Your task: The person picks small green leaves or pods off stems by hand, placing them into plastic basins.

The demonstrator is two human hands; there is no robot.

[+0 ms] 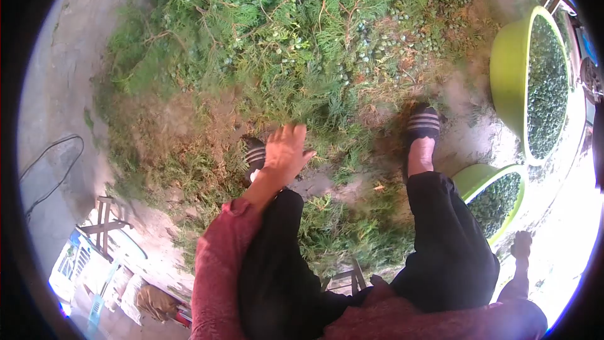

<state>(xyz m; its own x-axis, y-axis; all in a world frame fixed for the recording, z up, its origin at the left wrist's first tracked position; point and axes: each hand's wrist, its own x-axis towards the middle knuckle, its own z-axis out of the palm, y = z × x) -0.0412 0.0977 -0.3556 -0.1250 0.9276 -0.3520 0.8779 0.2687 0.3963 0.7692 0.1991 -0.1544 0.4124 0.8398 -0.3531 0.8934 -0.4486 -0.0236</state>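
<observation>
My left hand (286,151) is over the cut green branches (340,44), above my left shoe, its back to the camera. Its thumb stands apart from the fingers, and nothing shows in it. Far out at the right, my right hand (521,245) looks closed beside the smaller green tub (460,182); what it holds, if anything, is too small to make out. Small bluish-green cones or berries dot the sprigs, which lie in a wide heap in front of my feet and between them.
A larger green tub (507,79) full of small green pieces stands at the right. Part of a small stool (343,279) shows between my legs. At the lower left are a wooden frame (104,226) and bags (133,296). A dark cable (60,184) lies on the left floor.
</observation>
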